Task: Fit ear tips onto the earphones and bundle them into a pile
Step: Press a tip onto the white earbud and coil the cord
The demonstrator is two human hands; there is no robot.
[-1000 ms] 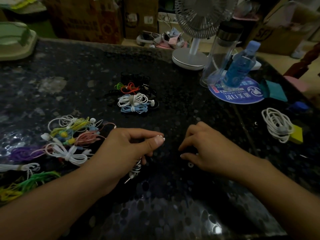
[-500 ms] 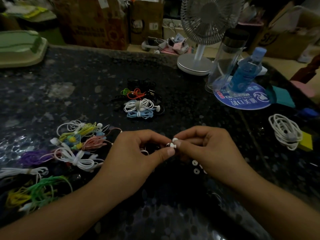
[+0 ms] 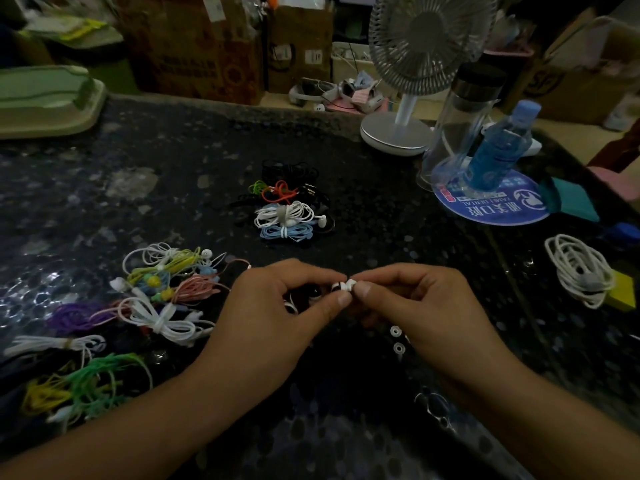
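Your left hand [image 3: 277,317] pinches a small white earbud [image 3: 337,286] between thumb and forefinger, and your right hand [image 3: 426,313] pinches a white ear tip [image 3: 351,284] against it, fingertips of both hands meeting above the dark speckled table [image 3: 173,188]. Just below your right hand two loose ear tips [image 3: 397,339] lie on the stone. Left of your left hand sprawls a heap of coloured earphones [image 3: 156,292], touching one another; beyond your fingertips sits the bundled pile [image 3: 285,209], white and blue coils in front, black behind. Between that pile and your hands the stone is bare, and more bare stone runs toward you between your forearms. Right of your right hand a white coiled cable [image 3: 578,271] lies near the table's edge on a yellow pad [image 3: 623,292]. Farther off stand a desk fan [image 3: 408,81], a clear flask [image 3: 460,116] and a blue bottle [image 3: 498,147] on a round blue mat [image 3: 491,206] with white characters. Cardboard boxes [image 3: 194,46] stand behind the table; their print is unreadable.
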